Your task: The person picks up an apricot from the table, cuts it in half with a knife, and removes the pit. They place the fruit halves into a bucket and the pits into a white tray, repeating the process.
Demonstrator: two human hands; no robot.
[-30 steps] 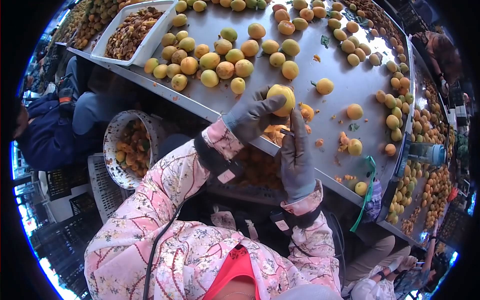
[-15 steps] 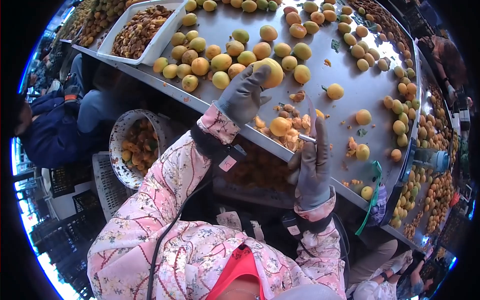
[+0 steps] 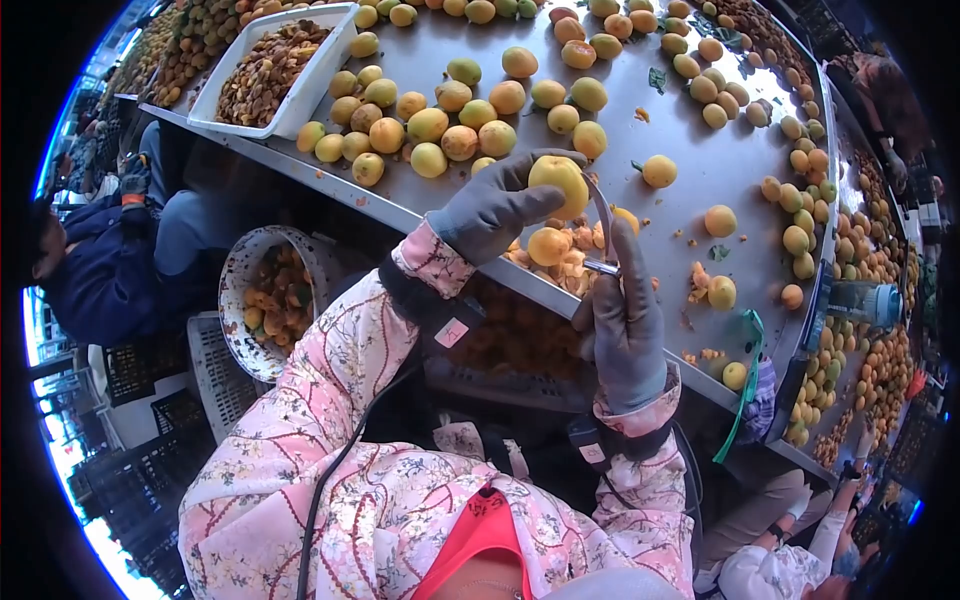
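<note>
My left hand (image 3: 492, 212), in a grey glove, is closed round a yellow apricot (image 3: 560, 186) and holds it over the edge of the metal table. In my right hand (image 3: 626, 335), also gloved, is a knife (image 3: 603, 222), its curved blade pointing up and its tip close beside the apricot. The right forefinger lies along the blade. Beneath the hands, a pile of orange apricot pieces (image 3: 578, 272) lies near the table edge, with a whole apricot (image 3: 549, 246) on it. Left of my left hand is a group of whole apricots (image 3: 428, 125).
A white tray (image 3: 342, 45) of pits stands at the table's (image 3: 640, 130) upper left. Below the edge is a white bucket (image 3: 234, 300) of fruit beside a plastic crate (image 3: 213, 372). A green strap (image 3: 745, 400) and bottle (image 3: 880, 304) are right. A person (image 3: 110, 270) sits left.
My left hand has brought the apricot down and right to the knife. The knife tip has swung left toward the fruit, while my right hand has shifted only slightly.
</note>
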